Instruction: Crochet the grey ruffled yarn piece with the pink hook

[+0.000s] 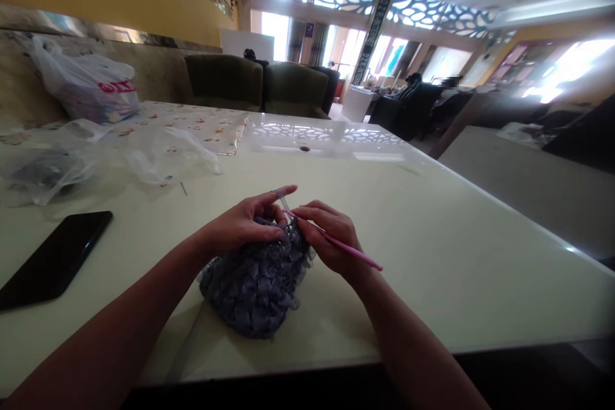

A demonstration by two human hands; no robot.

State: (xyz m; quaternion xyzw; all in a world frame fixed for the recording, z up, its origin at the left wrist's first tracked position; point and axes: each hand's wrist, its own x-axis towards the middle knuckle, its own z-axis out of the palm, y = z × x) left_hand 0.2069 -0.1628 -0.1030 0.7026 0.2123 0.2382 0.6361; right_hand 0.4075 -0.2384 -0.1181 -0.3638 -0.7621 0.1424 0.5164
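Note:
A thick grey-blue crochet piece (257, 288) with a ruffled, ribbon-like texture rests on the table in front of me. My left hand (252, 221) pinches its upper edge between thumb and fingers, the index finger stretched out with a strand of pale ribbon yarn (282, 199) over it. In my right hand (331, 230) lies a pink crochet hook (348, 248), its tip at the top edge of the piece near the left fingertips. A pale strand also trails from the piece toward the table's front edge.
On the pale glossy table (432, 256) a black phone (57, 256) lies at left. Behind it are a clear plastic bag (52, 170) with dark contents and a crumpled bag (168, 154). A filled white carrier bag (96, 86) stands farther back. Dark armchairs (225, 80) border the far side.

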